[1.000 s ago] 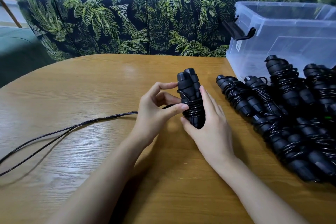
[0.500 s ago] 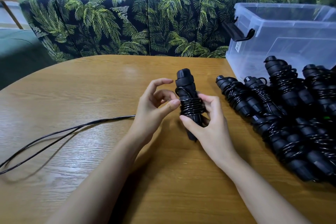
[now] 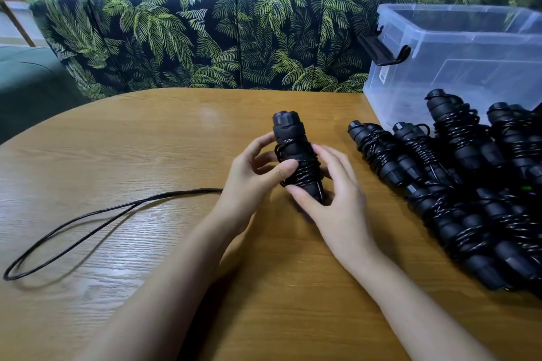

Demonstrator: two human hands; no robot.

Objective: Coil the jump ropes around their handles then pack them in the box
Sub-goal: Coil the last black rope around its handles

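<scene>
In the head view, the handles (image 3: 293, 152) are held over the bench (image 3: 146, 132), near upright with caps pointing away. They are clasped by the left hand (image 3: 252, 176) at the coils and the right hand (image 3: 337, 193) lower down. A few turns are wound, and a long rope loop (image 3: 102, 214) is left. Finished bundles (image 3: 469, 184) are piled beside the box (image 3: 457, 61), apparently none packed.

Bare forearms (image 3: 181, 272) end in left grip (image 3: 252, 173) and right grip (image 3: 337, 199), nails short.

Left hand (image 3: 252, 176) and right hand (image 3: 340, 199) gripping rope-wound handles (image 3: 291, 146), loose rope (image 3: 190, 192) trailing left on wooden table (image 3: 146, 141)
</scene>
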